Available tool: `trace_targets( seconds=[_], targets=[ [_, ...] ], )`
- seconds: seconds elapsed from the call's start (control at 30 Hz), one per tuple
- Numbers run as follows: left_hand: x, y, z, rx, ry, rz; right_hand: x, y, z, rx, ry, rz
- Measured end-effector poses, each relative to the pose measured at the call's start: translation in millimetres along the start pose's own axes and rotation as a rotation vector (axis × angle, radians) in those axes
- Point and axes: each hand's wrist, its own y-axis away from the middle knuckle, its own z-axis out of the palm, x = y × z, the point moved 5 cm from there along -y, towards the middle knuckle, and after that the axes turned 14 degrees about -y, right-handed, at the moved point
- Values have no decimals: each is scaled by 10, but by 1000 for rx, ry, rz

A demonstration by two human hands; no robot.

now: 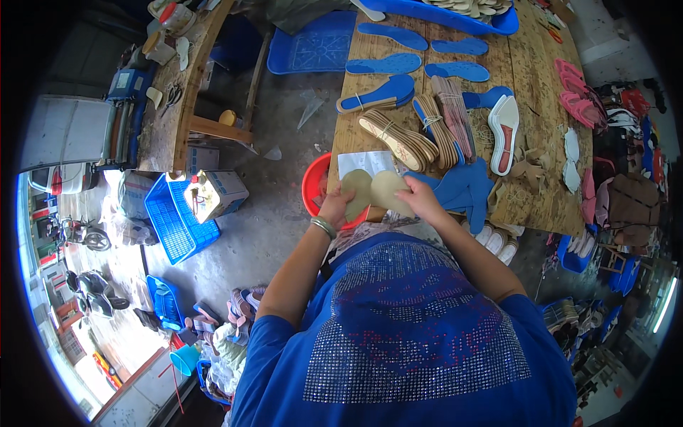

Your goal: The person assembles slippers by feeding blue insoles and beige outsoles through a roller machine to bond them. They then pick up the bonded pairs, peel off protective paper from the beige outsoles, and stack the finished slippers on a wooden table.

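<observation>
My left hand (pixel 336 206) is closed on a thin olive-beige insole piece (pixel 355 188). In my right hand (pixel 422 200) a paler beige insole piece (pixel 386 186) is pinched by its edge. The two rounded ends meet or overlap slightly in front of me, above the table's near edge. Just beyond them lies a white sheet of paper (pixel 364 162). To the right, blue insole shapes (pixel 466 188) lie in a loose pile. Farther back are tied bundles of beige insoles (pixel 397 139) and a tied blue-edged bundle (pixel 436 128).
A red bucket (pixel 311 186) stands at the table's left corner. Single blue insoles (pixel 384 64), a white shoe sole (pixel 504 135) and pink sandals (pixel 578 96) lie on the wooden table (pixel 530 67). On the floor at left are a blue crate (pixel 178 224) and a carton (pixel 226 193).
</observation>
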Motion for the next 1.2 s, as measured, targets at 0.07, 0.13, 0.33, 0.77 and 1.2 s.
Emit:
trace_targets(
  seconds=[0.07,0.13,0.33,0.77,1.2],
  targets=[
    [29,-85,-127,85,-124,15,56,-46,-85,69,16,-4],
    [14,-236,-320,152,-270,66,96,-88,-136,115,41,-13],
    [71,-472,-496,187,-411,119,43,-108,-100,-12,-336,45],
    [425,150,671,-485,201,-41,-747,35,115,-99,-24,-241],
    [777,562,954,-554,367,70,-1233,207,97,102,-2,-416]
  ],
)
